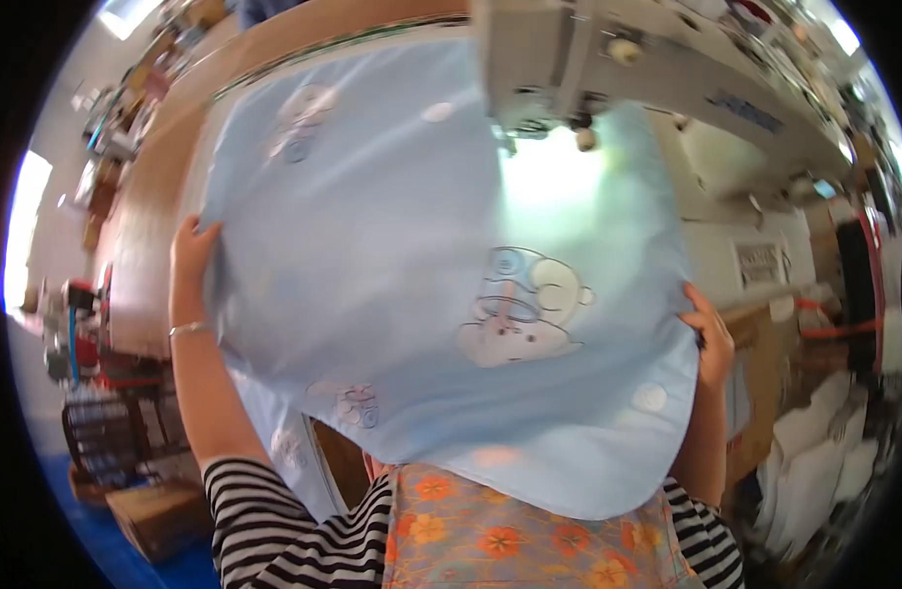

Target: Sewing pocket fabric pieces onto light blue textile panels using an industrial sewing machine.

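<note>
A wide light-blue cloth (362, 216) with printed cartoon bears spreads over the sewing table and hangs down over my lap. My left hand (192, 257) grips its left edge, thumb over the fabric and fingers underneath. At the right edge, my right hand (708, 334) is closed on the same cloth, with some fingers hidden. The sewing machine (657, 59) stands over the far right part of the cloth. Its needle area (549, 123) is above the fabric, where a bright lamp shines. Whether the needle touches the cloth, I cannot tell.
A brown wooden tabletop (141, 236) curves along the left. At right are a cardboard box (755, 383) and a heap of white cloth (814, 442). A dark chair (102, 427) and a carton (156, 515) stand at lower left. A floral apron (529, 540) covers my lap.
</note>
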Demonstrator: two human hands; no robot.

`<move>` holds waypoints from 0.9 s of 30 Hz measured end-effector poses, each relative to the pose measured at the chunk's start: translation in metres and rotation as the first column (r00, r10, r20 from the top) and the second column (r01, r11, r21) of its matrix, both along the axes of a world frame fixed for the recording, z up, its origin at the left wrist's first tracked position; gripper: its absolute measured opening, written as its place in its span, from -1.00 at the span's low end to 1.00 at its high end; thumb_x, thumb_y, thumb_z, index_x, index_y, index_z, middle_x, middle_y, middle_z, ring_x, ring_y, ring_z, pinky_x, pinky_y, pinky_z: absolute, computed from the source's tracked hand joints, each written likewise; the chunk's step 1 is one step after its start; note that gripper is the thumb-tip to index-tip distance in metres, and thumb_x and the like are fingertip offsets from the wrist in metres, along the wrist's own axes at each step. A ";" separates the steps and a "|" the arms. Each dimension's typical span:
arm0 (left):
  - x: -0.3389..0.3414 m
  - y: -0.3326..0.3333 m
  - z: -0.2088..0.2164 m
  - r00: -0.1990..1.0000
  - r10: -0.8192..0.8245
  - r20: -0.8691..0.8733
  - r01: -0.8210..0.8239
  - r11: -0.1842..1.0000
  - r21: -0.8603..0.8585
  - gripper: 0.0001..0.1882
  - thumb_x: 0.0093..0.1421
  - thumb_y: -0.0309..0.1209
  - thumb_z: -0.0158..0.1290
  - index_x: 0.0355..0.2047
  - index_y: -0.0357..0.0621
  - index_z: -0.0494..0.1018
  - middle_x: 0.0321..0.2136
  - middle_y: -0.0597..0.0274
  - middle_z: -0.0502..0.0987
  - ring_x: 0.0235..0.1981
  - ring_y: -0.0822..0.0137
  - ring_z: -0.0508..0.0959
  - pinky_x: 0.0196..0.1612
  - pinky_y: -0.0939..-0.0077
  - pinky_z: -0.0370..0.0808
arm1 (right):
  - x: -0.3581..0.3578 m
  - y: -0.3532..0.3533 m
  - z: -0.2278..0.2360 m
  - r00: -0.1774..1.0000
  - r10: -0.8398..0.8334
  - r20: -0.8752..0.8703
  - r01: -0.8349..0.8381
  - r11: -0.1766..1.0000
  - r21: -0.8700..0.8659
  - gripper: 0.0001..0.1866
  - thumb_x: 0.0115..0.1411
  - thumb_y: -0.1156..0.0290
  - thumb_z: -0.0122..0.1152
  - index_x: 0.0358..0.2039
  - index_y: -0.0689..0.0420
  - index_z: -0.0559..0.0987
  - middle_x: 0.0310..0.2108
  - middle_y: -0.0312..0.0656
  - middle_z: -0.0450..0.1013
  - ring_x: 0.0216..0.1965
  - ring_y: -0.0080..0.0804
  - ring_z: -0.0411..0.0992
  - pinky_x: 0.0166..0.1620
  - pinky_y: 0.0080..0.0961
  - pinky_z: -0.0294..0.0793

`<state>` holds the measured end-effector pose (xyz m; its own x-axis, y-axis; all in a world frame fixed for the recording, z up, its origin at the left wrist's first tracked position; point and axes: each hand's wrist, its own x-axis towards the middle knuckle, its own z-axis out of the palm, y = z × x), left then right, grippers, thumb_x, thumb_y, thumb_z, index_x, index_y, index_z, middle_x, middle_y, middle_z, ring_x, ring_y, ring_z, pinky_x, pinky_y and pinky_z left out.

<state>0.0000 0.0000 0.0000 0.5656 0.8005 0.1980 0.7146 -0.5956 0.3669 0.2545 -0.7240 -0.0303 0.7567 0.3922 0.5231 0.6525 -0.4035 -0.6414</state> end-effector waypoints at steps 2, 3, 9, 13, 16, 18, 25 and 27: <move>-0.018 0.013 0.013 0.999 -0.014 0.041 0.016 0.998 -0.053 -0.48 0.04 -0.20 0.21 -0.09 -0.35 0.46 -0.23 -0.07 0.58 -0.15 0.16 0.57 -0.09 0.36 0.46 | -0.020 0.022 0.016 0.987 -0.032 -0.160 0.026 0.999 -0.045 -0.85 0.00 0.56 0.31 -0.43 0.26 0.49 0.00 0.06 0.50 -0.02 -0.08 0.51 0.02 -0.41 0.45; 0.002 -0.005 -0.012 0.997 -0.001 0.072 0.008 0.996 -0.085 -0.49 0.05 -0.21 0.21 -0.10 -0.36 0.46 -0.27 -0.07 0.58 -0.20 0.18 0.57 -0.12 0.37 0.46 | 0.002 0.007 0.019 0.990 -0.064 -0.128 0.055 0.996 -0.074 -0.85 0.00 0.56 0.31 -0.43 0.26 0.49 0.00 0.06 0.50 -0.02 -0.08 0.51 0.02 -0.41 0.45; 0.006 -0.013 0.000 0.999 -0.024 0.040 0.028 0.994 -0.107 -0.52 0.06 -0.22 0.19 -0.15 -0.40 0.46 -0.33 -0.04 0.56 -0.31 0.23 0.55 -0.21 0.36 0.45 | -0.008 0.004 0.024 0.990 -0.038 -0.135 0.031 0.998 -0.053 -0.85 -0.02 0.54 0.30 -0.43 0.24 0.50 -0.01 0.05 0.50 -0.06 -0.17 0.53 -0.05 -0.44 0.48; 0.004 -0.008 -0.004 0.997 -0.048 0.065 0.050 0.998 -0.037 -0.52 0.07 -0.22 0.19 -0.13 -0.39 0.46 -0.34 -0.04 0.56 -0.32 0.24 0.55 -0.21 0.37 0.46 | -0.004 0.000 0.017 0.978 -0.041 -0.205 0.042 0.999 0.002 -0.86 -0.01 0.56 0.28 -0.42 0.25 0.50 0.00 0.04 0.50 -0.04 -0.19 0.52 -0.04 -0.44 0.47; -0.008 -0.005 -0.006 0.998 -0.002 0.063 0.005 0.998 -0.055 -0.48 0.07 -0.21 0.18 -0.08 -0.38 0.45 -0.28 -0.10 0.57 -0.25 0.13 0.57 -0.15 0.32 0.47 | -0.005 0.002 0.013 0.981 -0.006 -0.193 0.010 1.000 0.023 -0.85 0.01 0.56 0.27 -0.37 0.25 0.51 0.01 0.02 0.50 -0.04 -0.23 0.52 -0.04 -0.46 0.47; -0.012 -0.004 -0.012 0.999 0.039 0.026 -0.043 0.980 0.195 -0.42 0.06 -0.23 0.17 0.01 -0.39 0.40 -0.19 -0.17 0.57 -0.14 -0.01 0.57 -0.06 0.25 0.47 | -0.003 -0.002 0.018 0.995 -0.009 -0.098 0.000 0.995 -0.096 -0.84 0.08 0.57 0.23 -0.28 0.24 0.55 -0.02 -0.02 0.52 -0.06 -0.29 0.51 -0.02 -0.47 0.46; 0.081 -0.178 0.010 0.924 -0.336 -0.185 0.380 0.862 0.335 -0.41 0.17 -0.26 0.08 0.18 -0.24 0.29 0.21 -0.12 0.28 0.27 -0.04 0.21 0.32 0.16 0.12 | -0.057 -0.043 0.042 0.679 -0.272 -0.682 0.323 0.945 -0.055 -0.61 0.14 0.54 0.19 0.01 0.26 0.48 -0.07 -0.10 0.51 -0.04 -0.41 0.46 0.01 -0.47 0.43; 0.113 -0.252 0.014 0.796 -0.589 -0.140 0.603 0.751 0.268 -0.43 0.20 -0.25 0.08 0.17 -0.21 0.29 0.22 -0.11 0.26 0.27 -0.05 0.21 0.31 0.17 0.15 | -0.078 -0.042 0.019 0.681 0.134 -0.720 0.036 0.976 0.216 -0.45 0.09 0.52 0.26 0.11 0.30 0.37 -0.17 -0.18 0.51 -0.22 -0.52 0.47 -0.15 -0.51 0.48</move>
<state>0.1135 -0.2516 0.0136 0.9225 0.2096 0.3242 0.1906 -0.9776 0.0898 0.1768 -0.7661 -0.0112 0.9123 0.3933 -0.1145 -0.0389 -0.1952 -0.9800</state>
